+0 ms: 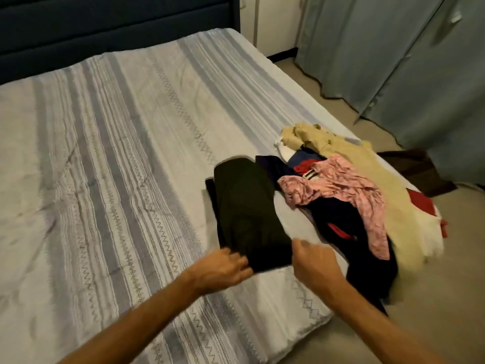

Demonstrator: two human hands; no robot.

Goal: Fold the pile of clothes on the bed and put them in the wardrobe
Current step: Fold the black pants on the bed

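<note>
A black garment [246,211] lies folded lengthwise on the striped bedspread [110,143]. My left hand [225,266] grips its near left corner, fingers tucked under the hem. At the near right corner my right hand [312,261] has its fingers curled on the cloth's edge; the hold itself is blurred. To the right sits the pile of clothes [354,200]: a pink patterned piece [349,190] on top, a beige garment [367,164], dark navy and red items beneath, some hanging over the bed's edge.
A dark blue headboard [118,24] stands at the far end. Grey-blue curtains [409,56] hang on the right above a beige floor [433,298]. A dark brown cloth [417,172] lies on the floor by the bed.
</note>
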